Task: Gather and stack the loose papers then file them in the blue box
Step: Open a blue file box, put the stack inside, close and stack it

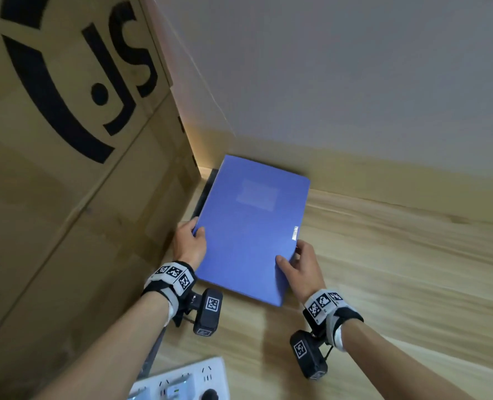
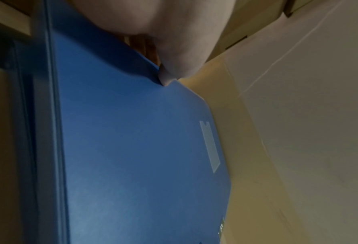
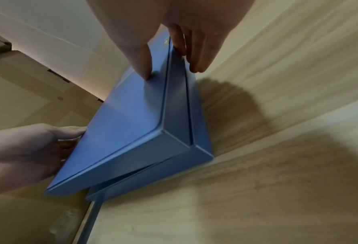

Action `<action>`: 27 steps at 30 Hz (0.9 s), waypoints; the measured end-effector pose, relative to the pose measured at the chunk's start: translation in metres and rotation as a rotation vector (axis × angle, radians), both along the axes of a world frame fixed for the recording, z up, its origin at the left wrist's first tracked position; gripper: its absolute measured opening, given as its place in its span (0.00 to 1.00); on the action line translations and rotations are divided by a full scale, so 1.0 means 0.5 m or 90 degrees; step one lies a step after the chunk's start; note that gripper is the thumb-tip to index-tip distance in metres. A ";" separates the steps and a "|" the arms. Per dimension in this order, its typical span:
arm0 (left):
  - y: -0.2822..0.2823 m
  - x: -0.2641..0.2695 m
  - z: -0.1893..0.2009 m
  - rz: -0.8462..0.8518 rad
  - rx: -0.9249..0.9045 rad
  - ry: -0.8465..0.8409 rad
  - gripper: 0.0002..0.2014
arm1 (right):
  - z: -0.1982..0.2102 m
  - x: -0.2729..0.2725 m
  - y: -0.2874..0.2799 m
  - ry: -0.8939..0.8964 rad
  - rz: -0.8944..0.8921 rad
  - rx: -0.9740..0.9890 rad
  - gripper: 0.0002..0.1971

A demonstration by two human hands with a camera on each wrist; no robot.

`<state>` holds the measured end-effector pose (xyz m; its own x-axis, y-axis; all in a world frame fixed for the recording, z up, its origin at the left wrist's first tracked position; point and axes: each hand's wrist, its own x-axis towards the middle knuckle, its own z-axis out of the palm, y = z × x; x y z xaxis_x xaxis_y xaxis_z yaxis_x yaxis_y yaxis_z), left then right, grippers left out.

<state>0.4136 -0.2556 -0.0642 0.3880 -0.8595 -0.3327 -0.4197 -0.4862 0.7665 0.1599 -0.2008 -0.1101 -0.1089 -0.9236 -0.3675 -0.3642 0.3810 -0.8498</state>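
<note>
Now both hands (image 1: 190, 244) (image 1: 300, 265) grip blue box (image 1: 248, 226) edges.

A blue box (image 2: 136, 156) fills the middle of the left wrist view, its broad flat face running from the top of the picture to the bottom. The left hand (image 2: 169, 33) comes in from the top, thumb tip pressed on the face at the box's right edge, with other fingers (image 2: 144, 46) dimly visible behind that edge. A pale clear label pocket (image 2: 209, 146) sits on the face near the right edge. A ridged blue side (image 2: 46, 132) of the box runs down the left. Brown cardboard (image 2: 247, 148) lies right of the box, and a pale wall (image 2: 320, 115) beyond it. The picture is dim and soft.
</note>
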 end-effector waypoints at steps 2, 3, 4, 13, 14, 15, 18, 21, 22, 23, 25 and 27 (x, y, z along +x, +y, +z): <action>0.000 0.009 -0.004 0.013 0.009 0.007 0.12 | 0.004 0.012 -0.005 0.018 0.015 -0.002 0.33; 0.001 0.012 -0.010 0.007 0.012 0.006 0.11 | 0.007 0.016 -0.005 0.023 0.019 -0.003 0.33; 0.002 0.014 -0.018 0.002 0.024 0.007 0.11 | 0.009 0.019 -0.005 0.027 0.021 -0.005 0.32; -0.001 0.014 -0.051 0.048 0.064 0.048 0.23 | 0.003 0.021 -0.013 0.043 0.022 -0.009 0.26; 0.000 0.013 -0.051 0.054 0.063 0.048 0.23 | 0.004 0.022 -0.013 0.046 0.023 -0.007 0.27; 0.001 0.012 -0.054 0.058 0.062 0.047 0.23 | 0.001 0.022 -0.013 0.050 0.025 -0.008 0.27; 0.004 0.008 -0.055 0.064 0.059 0.053 0.23 | 0.003 0.021 -0.013 0.064 0.029 -0.011 0.29; 0.006 0.003 -0.054 0.063 0.057 0.057 0.22 | 0.005 0.014 -0.016 0.073 0.029 -0.017 0.28; 0.007 0.002 -0.055 0.062 0.058 0.055 0.22 | 0.007 0.012 -0.017 0.077 0.032 -0.016 0.28; 0.007 0.001 -0.055 0.062 0.061 0.053 0.22 | 0.007 0.011 -0.018 0.079 0.034 -0.016 0.28; 0.005 0.003 -0.056 0.058 0.070 0.051 0.22 | 0.005 0.010 -0.019 0.073 0.034 -0.014 0.28; 0.002 0.009 -0.053 0.043 0.078 0.051 0.22 | 0.005 0.008 -0.020 0.059 0.035 -0.011 0.26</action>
